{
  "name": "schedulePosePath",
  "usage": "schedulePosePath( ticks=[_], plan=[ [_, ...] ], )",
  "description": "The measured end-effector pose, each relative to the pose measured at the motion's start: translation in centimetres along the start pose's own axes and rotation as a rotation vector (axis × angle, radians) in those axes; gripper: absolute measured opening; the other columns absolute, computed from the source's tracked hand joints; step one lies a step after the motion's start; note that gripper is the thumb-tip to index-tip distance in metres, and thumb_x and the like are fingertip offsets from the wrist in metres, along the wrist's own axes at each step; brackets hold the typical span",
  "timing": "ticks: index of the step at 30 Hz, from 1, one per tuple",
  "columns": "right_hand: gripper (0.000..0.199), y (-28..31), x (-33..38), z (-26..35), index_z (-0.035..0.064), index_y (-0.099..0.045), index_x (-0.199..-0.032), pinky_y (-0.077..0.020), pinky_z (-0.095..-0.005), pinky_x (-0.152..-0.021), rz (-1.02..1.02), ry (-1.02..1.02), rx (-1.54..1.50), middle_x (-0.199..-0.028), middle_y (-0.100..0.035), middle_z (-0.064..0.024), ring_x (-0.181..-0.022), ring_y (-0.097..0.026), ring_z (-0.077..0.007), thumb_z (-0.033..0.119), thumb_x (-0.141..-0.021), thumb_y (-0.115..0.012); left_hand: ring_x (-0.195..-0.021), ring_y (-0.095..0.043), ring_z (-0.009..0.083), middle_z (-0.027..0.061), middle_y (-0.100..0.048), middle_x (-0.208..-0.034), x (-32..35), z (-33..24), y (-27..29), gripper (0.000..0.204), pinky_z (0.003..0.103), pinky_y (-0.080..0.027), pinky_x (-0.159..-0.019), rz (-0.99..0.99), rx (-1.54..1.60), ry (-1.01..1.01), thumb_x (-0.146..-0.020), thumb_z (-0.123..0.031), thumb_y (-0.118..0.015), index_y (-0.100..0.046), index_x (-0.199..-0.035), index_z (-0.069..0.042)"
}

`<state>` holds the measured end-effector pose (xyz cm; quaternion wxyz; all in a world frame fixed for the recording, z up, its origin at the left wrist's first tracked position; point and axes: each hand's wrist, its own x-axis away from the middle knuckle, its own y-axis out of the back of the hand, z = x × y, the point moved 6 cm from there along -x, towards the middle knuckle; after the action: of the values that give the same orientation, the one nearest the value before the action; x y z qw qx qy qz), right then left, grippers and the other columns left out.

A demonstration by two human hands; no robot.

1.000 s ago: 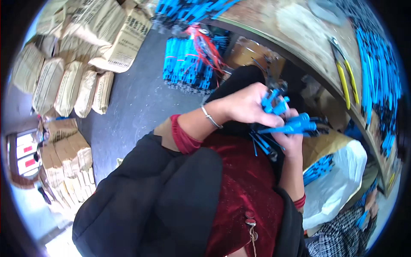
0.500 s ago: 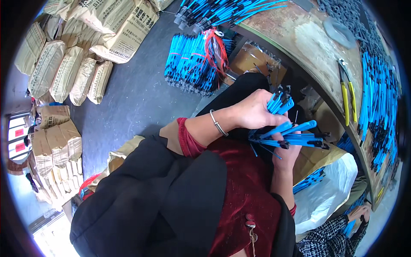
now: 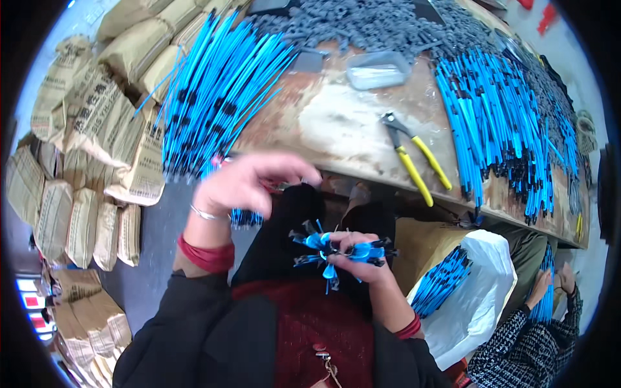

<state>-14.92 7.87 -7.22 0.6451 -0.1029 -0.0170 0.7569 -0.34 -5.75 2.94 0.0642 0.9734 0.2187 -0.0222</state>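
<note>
My right hand (image 3: pixel 362 262) is closed around a small bunch of blue tubes with black tips (image 3: pixel 336 249), held end-on in front of my chest. My left hand (image 3: pixel 249 184) is raised and blurred, fingers spread, holding nothing, just below the front edge of the worn wooden table (image 3: pixel 336 123). A large bundle of long blue tubes (image 3: pixel 217 97) lies on the table's left end, right above my left hand.
Yellow-handled pliers (image 3: pixel 414 158) and a clear plastic tray (image 3: pixel 378 68) lie on the table. Another heap of blue tubes (image 3: pixel 498 123) and grey parts (image 3: pixel 388 26) cover its right side. Stacked paper sacks (image 3: pixel 84 161) stand at left. A white bag of tubes (image 3: pixel 472 297) and another person's hand (image 3: pixel 540 291) are at right.
My left hand has let go of the blue tubes and lifted up and left toward the table's edge. The view has tilted up to the tabletop. My right hand keeps its bunch.
</note>
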Motion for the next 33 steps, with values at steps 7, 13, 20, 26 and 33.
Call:
schedulePosePath(
  ticks=[7, 13, 20, 26, 33],
  plan=[
    [0.019, 2.0, -0.5, -1.6, 0.0021, -0.053, -0.07, -0.0504, -0.0318, -0.075, -0.023, -0.038, -0.151, -0.103, -0.065, -0.0177, -0.088, -0.063, -0.0208, 0.001, -0.072, -0.072, -0.084, -0.063, 0.021, 0.0123, -0.067, -0.092, -18.3, -4.7, 12.6, 0.036, 0.032, -0.051, -0.074, -0.545, -0.836, 0.005, -0.073, -0.018, -0.068, -0.062, -0.105, -0.001],
    [0.024, 4.2, -0.7, -3.1, 0.0037, -0.052, -0.076, -0.0499, -0.0355, -0.078, -0.043, -0.114, -0.15, -0.105, -0.064, -0.0182, -0.094, -0.061, -0.0219, -0.002, -0.069, -0.075, -0.086, -0.063, 0.0292, 0.0136, -0.065, -0.09, -26.1, 2.3, 17.8, 0.027, 0.039, -0.051, -0.074, -0.444, -1.524, 0.175, -0.072, -0.01, -0.062, -0.065, -0.099, -0.01],
    [0.023, 4.8, -1.1, -5.0, 0.0035, -0.053, -0.073, -0.0493, -0.0331, -0.074, -0.125, -0.193, -0.234, -0.103, -0.065, -0.0157, -0.09, -0.062, -0.0197, 0.005, -0.07, -0.076, -0.084, -0.062, 0.0298, 0.012, -0.063, -0.087, -27.0, 4.0, 18.3, 0.024, 0.042, -0.051, -0.074, -0.335, -1.782, 0.126, -0.072, -0.009, -0.059, -0.066, -0.095, -0.014],
    [0.019, 3.1, -0.5, -3.7, 0.0019, -0.06, -0.079, -0.0489, -0.0305, -0.072, -0.128, -0.209, -0.189, -0.096, -0.066, -0.0121, -0.083, -0.061, -0.0153, 0.009, -0.07, -0.076, -0.083, -0.061, 0.0317, 0.0116, -0.062, -0.088, -25.2, 3.6, 16.4, 0.015, 0.041, -0.051, -0.071, -0.325, -1.878, -0.043, -0.074, -0.012, -0.057, -0.064, -0.087, -0.012],
    [0.038, 0.8, 0.4, -2.1, 0.0048, -0.064, -0.107, -0.0484, -0.0264, -0.07, -0.078, -0.1, -0.047, -0.086, -0.066, -0.0056, -0.072, -0.059, -0.0111, 0.014, -0.072, -0.075, -0.074, -0.061, 0.0332, 0.0131, -0.061, -0.077, -18.1, -5.1, 13.9, 0.007, 0.044, -0.049, -0.063, -0.887, -1.624, 0.002, -0.075, -0.016, -0.057, -0.057, -0.076, -0.009]
  ],
)
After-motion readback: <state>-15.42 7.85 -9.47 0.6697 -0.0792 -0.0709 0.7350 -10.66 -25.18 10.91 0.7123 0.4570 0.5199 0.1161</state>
